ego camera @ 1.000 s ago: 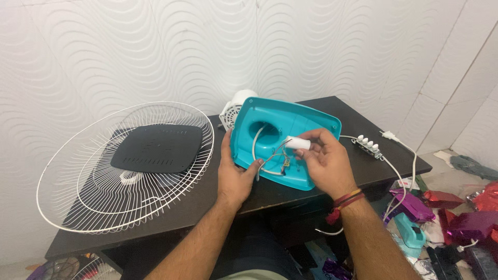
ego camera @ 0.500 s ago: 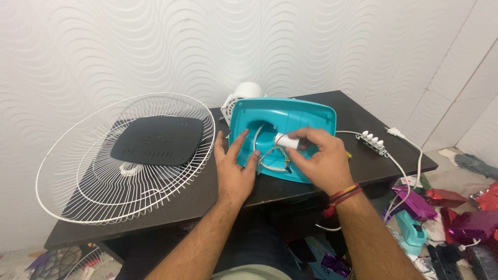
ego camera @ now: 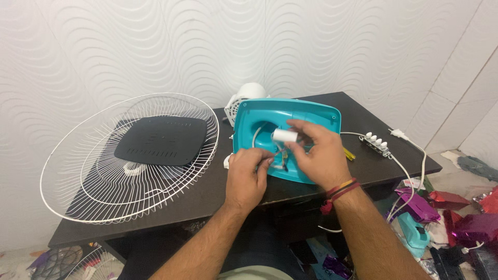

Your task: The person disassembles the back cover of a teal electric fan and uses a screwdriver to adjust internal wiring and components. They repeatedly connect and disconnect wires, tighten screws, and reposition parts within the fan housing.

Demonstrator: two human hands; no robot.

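Currently both hands are over the teal fan base (ego camera: 311, 115), which lies upside down on the dark table (ego camera: 207, 192). Right hand (ego camera: 317, 153) pinches a small white cylinder (ego camera: 285, 136) between its fingertips — wires trail from it into the base. Left hand (ego camera: 248, 176) is closed on those wires (ego camera: 277, 158) at the opening. White wire guard (ego camera: 129, 155) lies to the left — a black plate (ego camera: 161, 140) sits in it.

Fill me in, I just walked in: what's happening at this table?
A person works inside an upturned teal fan base on a dark table. Their right hand pinches a small white cylinder with wires; the left hand grips wires beside it. A white wire fan guard lies left.
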